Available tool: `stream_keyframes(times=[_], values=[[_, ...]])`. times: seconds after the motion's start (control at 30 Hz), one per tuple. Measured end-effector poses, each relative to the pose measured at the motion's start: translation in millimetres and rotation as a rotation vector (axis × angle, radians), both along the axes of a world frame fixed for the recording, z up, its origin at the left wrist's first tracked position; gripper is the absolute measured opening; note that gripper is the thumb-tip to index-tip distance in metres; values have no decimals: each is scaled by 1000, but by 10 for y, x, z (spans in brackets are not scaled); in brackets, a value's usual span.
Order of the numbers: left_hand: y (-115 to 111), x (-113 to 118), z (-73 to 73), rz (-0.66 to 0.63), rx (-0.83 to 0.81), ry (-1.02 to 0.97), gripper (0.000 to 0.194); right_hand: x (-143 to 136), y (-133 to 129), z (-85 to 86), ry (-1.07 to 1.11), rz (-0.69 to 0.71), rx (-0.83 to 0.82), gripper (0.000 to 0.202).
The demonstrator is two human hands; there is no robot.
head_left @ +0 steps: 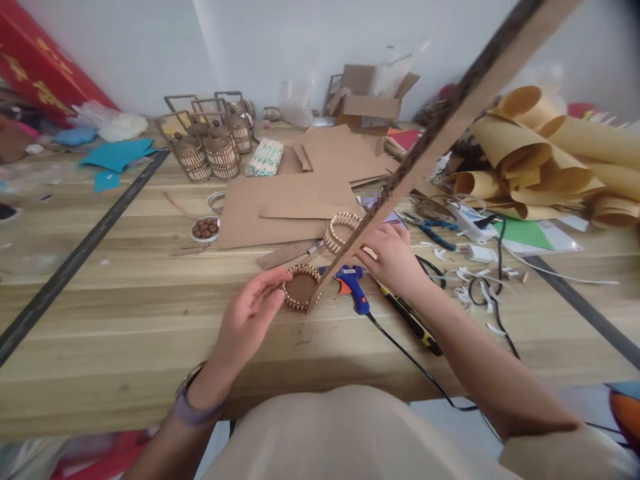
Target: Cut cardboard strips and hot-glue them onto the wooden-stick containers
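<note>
My left hand pinches the left rim of a small round basket with a brown base and a beaded-looking edge, low in the middle of the table. My right hand has its fingers closed on a long cardboard strip. The strip slants from the basket's right side up toward the top right of the view, and its lower end meets the basket's rim. Behind the strip stands a slatted ring. A blue glue gun lies just right of the basket, below my right hand.
Cardboard sheets lie behind the basket, beside a bowl of brown balls. Small handled baskets stand at the back left. Rolled brown paper, pliers, a yellow-black tool and cables are at the right.
</note>
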State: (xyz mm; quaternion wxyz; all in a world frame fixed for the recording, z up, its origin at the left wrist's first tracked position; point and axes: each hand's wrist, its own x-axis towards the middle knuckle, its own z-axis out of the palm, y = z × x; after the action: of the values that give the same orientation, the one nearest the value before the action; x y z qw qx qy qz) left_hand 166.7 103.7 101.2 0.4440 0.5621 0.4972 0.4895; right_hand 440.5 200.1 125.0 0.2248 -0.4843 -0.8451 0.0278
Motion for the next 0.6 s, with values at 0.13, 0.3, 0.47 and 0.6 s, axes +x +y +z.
stream_keyframes(times=[0.13, 0.3, 0.47, 0.6], values=[[-43, -107, -11, 210, -34, -21, 33, -191, -167, 88, 140, 307, -36, 23], [-87, -105, -210, 135, -7, 58, 48, -355, -247, -13, 202, 515, -162, 20], [-72, -62, -326, 31, 21, 202, 67, -366, -216, -17, 156, 567, -160, 20], [-28, -31, -330, -50, 65, 285, 80, -353, -181, -1, 110, 613, -104, 21]])
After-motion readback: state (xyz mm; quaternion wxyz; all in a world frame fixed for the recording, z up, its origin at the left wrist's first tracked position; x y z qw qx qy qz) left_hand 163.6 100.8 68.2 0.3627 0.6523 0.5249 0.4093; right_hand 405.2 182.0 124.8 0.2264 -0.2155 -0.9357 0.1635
